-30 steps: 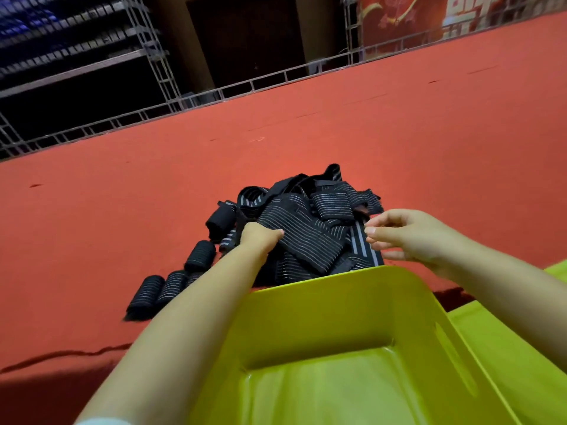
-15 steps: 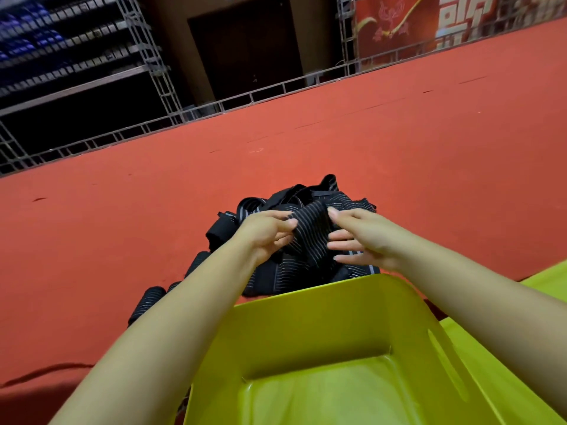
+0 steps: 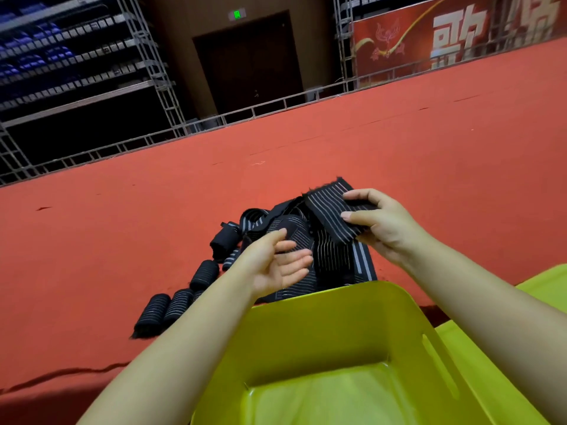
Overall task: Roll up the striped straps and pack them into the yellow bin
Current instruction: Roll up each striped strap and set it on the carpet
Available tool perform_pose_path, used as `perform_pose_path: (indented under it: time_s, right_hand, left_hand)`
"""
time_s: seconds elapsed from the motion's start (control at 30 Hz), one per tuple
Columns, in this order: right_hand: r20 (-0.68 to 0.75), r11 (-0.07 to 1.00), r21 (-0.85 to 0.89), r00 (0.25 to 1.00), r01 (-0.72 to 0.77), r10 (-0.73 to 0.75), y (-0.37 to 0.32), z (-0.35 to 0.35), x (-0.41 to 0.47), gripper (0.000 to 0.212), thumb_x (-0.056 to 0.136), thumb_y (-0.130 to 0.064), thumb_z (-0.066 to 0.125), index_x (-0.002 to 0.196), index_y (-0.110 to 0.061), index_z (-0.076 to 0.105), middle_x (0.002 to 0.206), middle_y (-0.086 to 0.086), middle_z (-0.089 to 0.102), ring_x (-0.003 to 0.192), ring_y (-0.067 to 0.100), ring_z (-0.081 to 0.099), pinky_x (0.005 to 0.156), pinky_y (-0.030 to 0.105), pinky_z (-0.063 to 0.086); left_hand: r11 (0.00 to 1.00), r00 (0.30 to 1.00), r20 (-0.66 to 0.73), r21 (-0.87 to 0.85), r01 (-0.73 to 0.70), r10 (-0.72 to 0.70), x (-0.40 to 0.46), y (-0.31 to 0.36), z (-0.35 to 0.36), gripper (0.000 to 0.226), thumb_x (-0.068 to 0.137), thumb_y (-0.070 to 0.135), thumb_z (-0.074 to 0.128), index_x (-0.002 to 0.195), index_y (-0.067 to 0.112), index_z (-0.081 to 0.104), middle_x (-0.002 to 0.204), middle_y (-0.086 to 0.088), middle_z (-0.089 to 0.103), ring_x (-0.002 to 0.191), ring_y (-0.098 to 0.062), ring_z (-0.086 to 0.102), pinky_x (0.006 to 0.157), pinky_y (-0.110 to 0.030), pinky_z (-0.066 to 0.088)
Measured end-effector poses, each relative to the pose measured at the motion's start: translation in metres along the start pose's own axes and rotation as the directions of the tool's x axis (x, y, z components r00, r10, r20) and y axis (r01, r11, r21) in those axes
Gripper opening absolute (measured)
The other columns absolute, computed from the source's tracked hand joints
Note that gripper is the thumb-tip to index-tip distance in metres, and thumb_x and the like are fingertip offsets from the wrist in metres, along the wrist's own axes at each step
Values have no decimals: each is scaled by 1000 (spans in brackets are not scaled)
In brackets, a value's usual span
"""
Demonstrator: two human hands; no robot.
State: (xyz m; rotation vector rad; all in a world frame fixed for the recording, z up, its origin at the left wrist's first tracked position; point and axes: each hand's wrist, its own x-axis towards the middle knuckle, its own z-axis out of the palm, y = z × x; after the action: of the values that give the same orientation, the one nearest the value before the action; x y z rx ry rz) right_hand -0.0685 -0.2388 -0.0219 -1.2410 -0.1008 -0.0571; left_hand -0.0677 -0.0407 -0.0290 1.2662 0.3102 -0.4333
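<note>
A heap of black straps with white stripes (image 3: 334, 259) lies on the red carpet just beyond the yellow bin (image 3: 322, 326). My right hand (image 3: 383, 225) pinches one end of a striped strap (image 3: 329, 210) and holds it lifted above the heap. My left hand (image 3: 276, 262) hovers palm up over the heap with relaxed fingers and holds nothing. Several rolled straps (image 3: 171, 305) lie in a row to the left of the heap. The bin's inside shows nothing in it.
The red carpet (image 3: 122, 240) stretches wide on all sides, with a step edge at the near left. A metal truss rail (image 3: 92, 151) and shelving stand along the far edge. A second yellow-green piece (image 3: 546, 286) sits at the right of the bin.
My right hand has taken hold of a strap end and lifted it up and right out of the heap. My left hand has let go and turned palm up.
</note>
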Motion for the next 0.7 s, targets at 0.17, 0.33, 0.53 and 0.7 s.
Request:
perform_pose_path:
  time_s: [0.17, 0.33, 0.53, 0.7]
  right_hand:
    - [183, 996, 86, 982, 39, -54, -16, 5, -37, 36, 80, 8, 63, 105, -17, 64, 102, 6, 63, 82, 18, 66, 60, 25, 56]
    - [344, 999, 17, 938, 44, -47, -8, -7, -80, 46, 64, 2, 74, 104, -20, 68, 103, 2, 68, 90, 19, 67, 73, 31, 58]
    - [300, 996, 6, 950, 90, -88, -9, -9, -99, 44, 70, 10, 73, 105, -17, 66, 98, 3, 68, 87, 16, 68, 72, 27, 56]
    - [339, 990, -36, 933, 138, -118, -9, 3, -109, 44, 65, 1, 74, 102, -22, 68, 100, -2, 69, 91, 15, 67, 76, 28, 56]
  left_hand:
    - [982, 980, 173, -146, 120, -94, -6, -4, 14, 57, 100, 42, 45, 138, 0, 35, 110, -29, 66, 85, -38, 72, 64, -44, 60]
    - [988, 989, 145, -156, -14, 37, -18, 7, 14, 34, 96, 25, 55, 123, 5, 56, 111, -15, 67, 93, -29, 69, 75, -44, 56]
    - [820, 997, 75, 572, -13, -36, -51, -20, 24, 28, 99, 21, 44, 72, 16, 48, 55, 3, 52, 46, -8, 43, 47, -17, 37]
    - [915, 958, 254, 402, 18, -131, -71, -30, 19, 28, 99, 34, 44, 97, 14, 63, 92, -8, 70, 77, -18, 67, 67, -28, 54]
